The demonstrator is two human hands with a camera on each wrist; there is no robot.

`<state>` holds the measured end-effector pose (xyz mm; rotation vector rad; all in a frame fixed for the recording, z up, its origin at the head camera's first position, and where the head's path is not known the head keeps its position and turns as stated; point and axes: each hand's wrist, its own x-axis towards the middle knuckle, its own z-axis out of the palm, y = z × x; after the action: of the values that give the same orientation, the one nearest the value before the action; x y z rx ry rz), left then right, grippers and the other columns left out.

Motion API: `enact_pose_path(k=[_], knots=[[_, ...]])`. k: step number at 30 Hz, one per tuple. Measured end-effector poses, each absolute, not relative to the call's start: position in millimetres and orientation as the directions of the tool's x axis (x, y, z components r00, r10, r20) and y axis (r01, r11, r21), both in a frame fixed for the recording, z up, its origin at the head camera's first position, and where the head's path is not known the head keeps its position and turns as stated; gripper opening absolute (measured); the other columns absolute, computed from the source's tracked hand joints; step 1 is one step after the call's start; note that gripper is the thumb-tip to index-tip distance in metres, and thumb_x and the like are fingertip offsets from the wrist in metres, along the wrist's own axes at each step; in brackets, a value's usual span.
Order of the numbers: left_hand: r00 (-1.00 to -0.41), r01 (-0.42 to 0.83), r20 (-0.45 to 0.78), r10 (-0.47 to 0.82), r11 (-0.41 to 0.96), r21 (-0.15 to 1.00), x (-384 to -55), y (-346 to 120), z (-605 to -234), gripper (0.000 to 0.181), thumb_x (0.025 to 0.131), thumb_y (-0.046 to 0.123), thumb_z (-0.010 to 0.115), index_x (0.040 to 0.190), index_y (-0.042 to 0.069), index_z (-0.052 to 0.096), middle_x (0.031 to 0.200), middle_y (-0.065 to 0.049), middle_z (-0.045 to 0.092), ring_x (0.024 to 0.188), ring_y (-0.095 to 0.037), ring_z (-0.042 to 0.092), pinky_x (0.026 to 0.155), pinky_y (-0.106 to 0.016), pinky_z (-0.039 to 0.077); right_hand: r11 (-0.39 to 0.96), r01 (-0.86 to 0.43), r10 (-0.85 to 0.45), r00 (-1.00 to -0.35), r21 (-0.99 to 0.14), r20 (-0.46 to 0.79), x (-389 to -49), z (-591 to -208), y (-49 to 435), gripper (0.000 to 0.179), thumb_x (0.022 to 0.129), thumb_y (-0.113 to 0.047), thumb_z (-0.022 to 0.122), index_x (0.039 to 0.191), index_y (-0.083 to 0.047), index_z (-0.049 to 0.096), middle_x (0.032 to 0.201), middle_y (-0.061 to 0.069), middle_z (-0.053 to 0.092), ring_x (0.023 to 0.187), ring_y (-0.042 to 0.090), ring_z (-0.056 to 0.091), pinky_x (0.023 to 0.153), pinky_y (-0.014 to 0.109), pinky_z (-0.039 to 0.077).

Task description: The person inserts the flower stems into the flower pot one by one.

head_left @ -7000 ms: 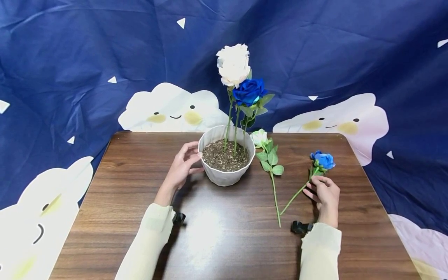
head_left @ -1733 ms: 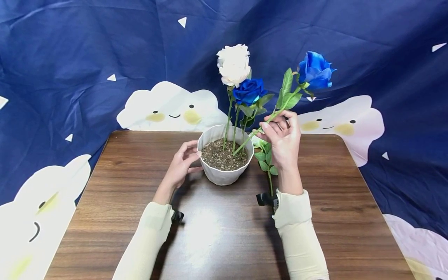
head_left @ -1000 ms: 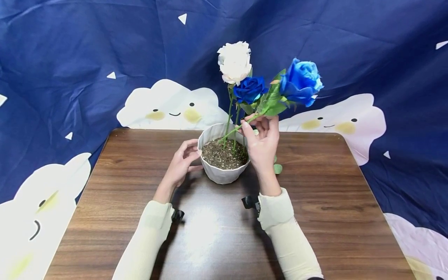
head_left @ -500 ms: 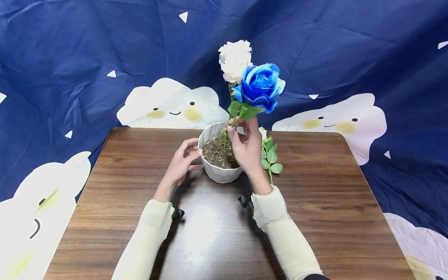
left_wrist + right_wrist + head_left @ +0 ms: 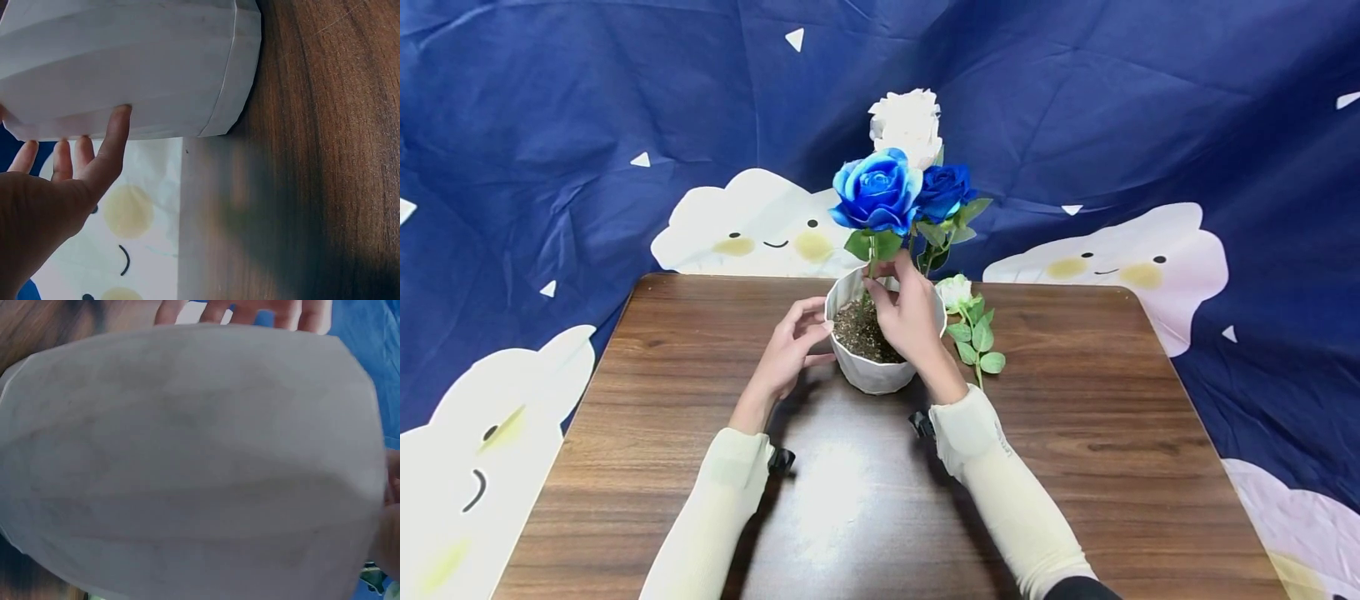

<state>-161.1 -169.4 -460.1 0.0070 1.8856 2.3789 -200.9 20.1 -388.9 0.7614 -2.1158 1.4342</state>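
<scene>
One white pot (image 5: 874,378): I see it near the far edge of the worktop (image 5: 662,400), about midway between left and right edges.
Left hand (image 5: 788,348): grip spread, fingers apart, touching the pot's wall on its left-edge side.
Right hand (image 5: 907,315): grip clamped on the light blue rose (image 5: 877,193) by its stem, over the soil (image 5: 867,345).
Standing blooms: light blue rose upright, before the tall white rose (image 5: 907,125), beside the dark blue rose (image 5: 946,192).
Lying white rose (image 5: 957,293): right of the pot, bloom nearest the far edge.
</scene>
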Motion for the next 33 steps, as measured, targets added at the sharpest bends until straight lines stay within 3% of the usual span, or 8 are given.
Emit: enact_pose_path(k=[7,15,24,33], knots=[[-0.994,-0.078,-0.060,0.088,-0.222,0.972,-160,-170,-460,0.049,0.099,0.006,0.060,0.145,0.003,0.043,0.122,-0.012,0.047,0.106,-0.021,0.055,0.089,-0.057,0.060,0.388,-0.640,-0.250,-0.766,-0.664,0.592,-212,-392,19,0.017,0.095,-0.001,0.065,0.109,-0.002,0.055,0.100,0.013,0.071,0.094,0.026,0.070,0.069,0.037,0.062],[-0.994,-0.076,-0.058,0.088,-0.224,0.972,-160,-170,-460,0.049,0.099,0.005,0.059,0.145,0.003,0.044,0.121,-0.012,0.047,0.106,-0.021,0.055,0.088,-0.057,0.060,0.403,-0.624,-0.303,-0.781,-0.670,0.546,-222,-398,18,0.017,0.099,-0.003,0.060,0.113,-0.002,0.050,0.101,0.013,0.070,0.092,0.027,0.067,0.081,0.043,0.056],[-0.995,-0.072,-0.055,0.085,-0.217,0.973,-161,-170,-460,0.049,0.099,0.006,0.060,0.145,0.003,0.044,0.122,-0.013,0.047,0.105,-0.022,0.055,0.088,-0.057,0.060,0.408,-0.622,-0.342,-0.783,-0.668,0.520,-227,-400,15,0.015,0.100,-0.002,0.059,0.111,-0.003,0.049,0.102,0.013,0.068,0.087,0.024,0.067,0.078,0.036,0.057],[-0.995,-0.073,-0.056,0.085,-0.219,0.973,-161,-169,-460,0.049,0.099,0.006,0.059,0.146,0.003,0.044,0.122,-0.012,0.047,0.106,-0.021,0.054,0.089,-0.057,0.060,0.420,-0.592,-0.363,-0.804,-0.687,0.471,-230,-401,13,0.018,0.100,0.000,0.056,0.117,-0.001,0.049,0.107,0.016,0.067,0.096,0.028,0.066,0.086,0.038,0.056]])
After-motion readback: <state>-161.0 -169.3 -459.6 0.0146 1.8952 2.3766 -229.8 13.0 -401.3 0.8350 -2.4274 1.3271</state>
